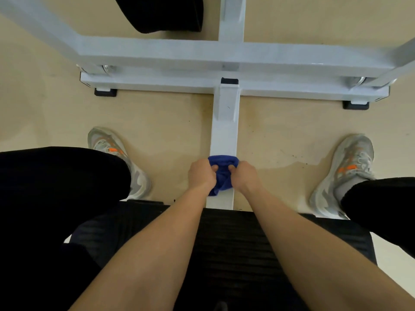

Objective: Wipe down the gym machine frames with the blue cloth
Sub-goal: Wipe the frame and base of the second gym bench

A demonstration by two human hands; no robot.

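both hands grip a bunched blue terry cloth (221,175) on the white painted steel floor beam (224,135) of the gym machine frame. the left hand (201,175) pinches the cloth's left side, the right hand (244,176) its right side, fingers curled into the fabric and thumbs tucked on top. the cloth drapes over the beam, just ahead of the black ribbed seat pad (235,243). the beam runs forward to a white cross bar (157,85) with black rubber feet. grey running shoes with orange marks (345,173) stand on the beige floor (168,122) either side.
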